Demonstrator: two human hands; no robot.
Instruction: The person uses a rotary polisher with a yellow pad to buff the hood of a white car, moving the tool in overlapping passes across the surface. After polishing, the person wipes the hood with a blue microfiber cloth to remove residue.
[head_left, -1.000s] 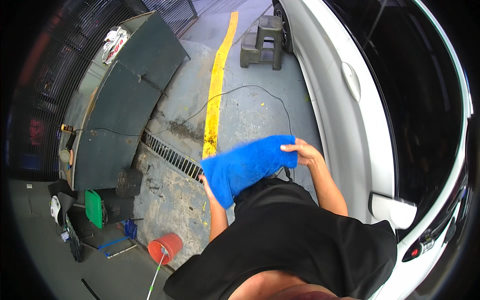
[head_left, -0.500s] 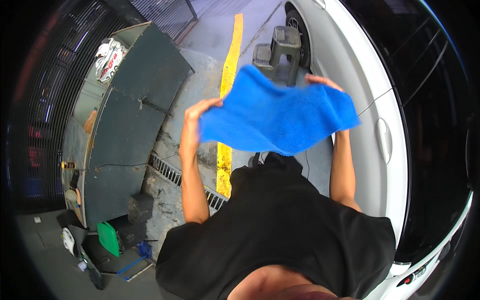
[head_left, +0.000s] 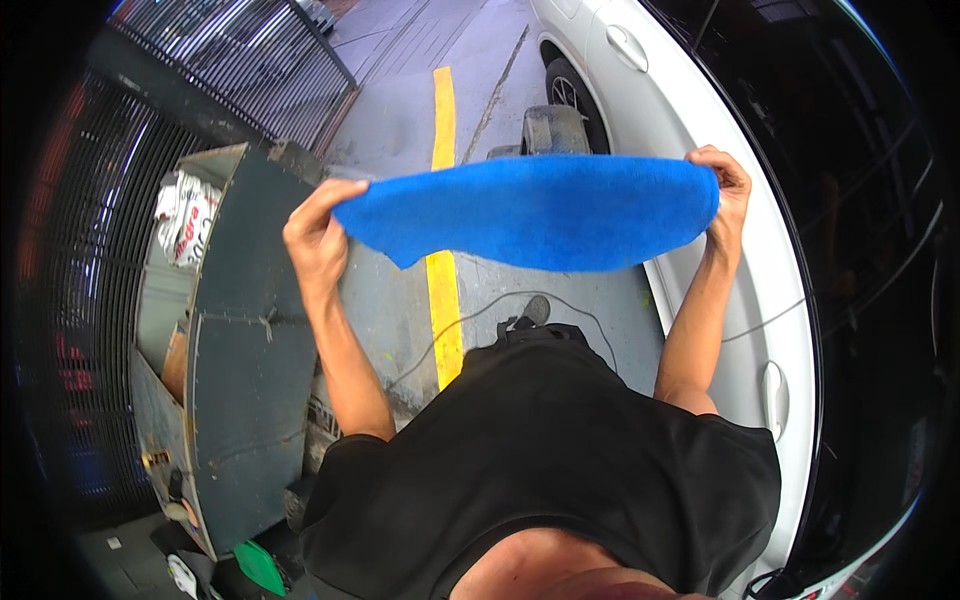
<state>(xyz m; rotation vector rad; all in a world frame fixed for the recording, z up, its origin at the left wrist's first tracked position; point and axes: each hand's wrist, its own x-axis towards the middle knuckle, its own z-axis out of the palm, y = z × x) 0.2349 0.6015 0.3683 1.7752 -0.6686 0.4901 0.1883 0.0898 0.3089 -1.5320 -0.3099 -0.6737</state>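
A blue microfiber cloth [head_left: 540,212] is stretched out in the air in front of me, its upper edge nearly straight and its lower edge sagging in a curve. My left hand [head_left: 318,235] pinches the cloth's left end between thumb and fingers. At the other end, my right hand [head_left: 728,195] grips the right edge, close beside the white car [head_left: 650,130]. Both forearms are raised and spread wide. Part of a grey step stool [head_left: 556,130] shows beyond the cloth, which hides its lower portion.
The car with its door handles runs along my right. On the left stands a dark grey cabinet [head_left: 250,360] holding a white printed bag [head_left: 188,220]. A yellow floor line [head_left: 445,320] passes under the cloth. A thin cable [head_left: 470,312] curves over the floor near my shoe [head_left: 537,308].
My hands have moved farther apart, pulling the loosely rippled cloth taut. The view has shifted forward along the car, and my shoe and the looping cable now show.
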